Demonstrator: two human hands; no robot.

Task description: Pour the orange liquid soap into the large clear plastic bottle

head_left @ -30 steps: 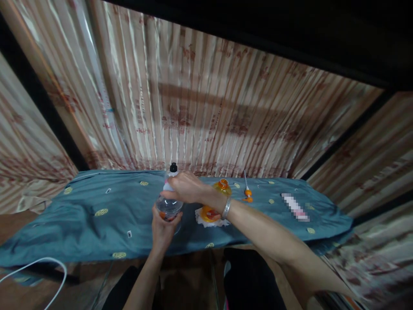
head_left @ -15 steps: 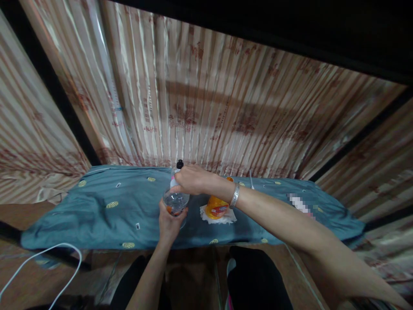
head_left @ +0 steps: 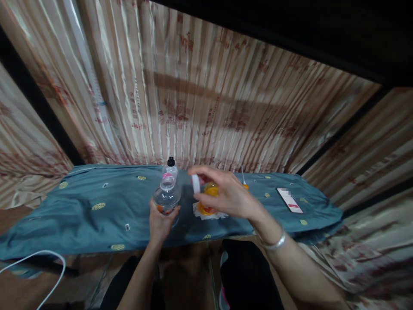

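My left hand [head_left: 162, 224] is wrapped round a clear plastic bottle [head_left: 167, 197], which stands upright with its mouth uncovered. Between the thumb and fingers of my right hand [head_left: 226, 193] is a white bottle cap [head_left: 195, 184], held up to the right of the bottle's neck. Partly behind my right hand, a bottle of orange-yellow liquid [head_left: 206, 209] stands on a white paper napkin [head_left: 210, 216]. A second clear bottle with a black top [head_left: 171, 162] is just behind the one in my left hand.
A phone [head_left: 289, 200] lies on the right part of the blue patterned cloth [head_left: 119, 228]. Behind my right hand, a thin white stem with an orange base [head_left: 244, 177] pokes up. Pleated curtains [head_left: 200, 107] hang along the back; a white cable [head_left: 58, 258] loops at lower left.
My right hand has left the bottle's mouth and moved right, with the white cap now off in its fingers. The view has shifted slightly; my left hand keeps its hold.
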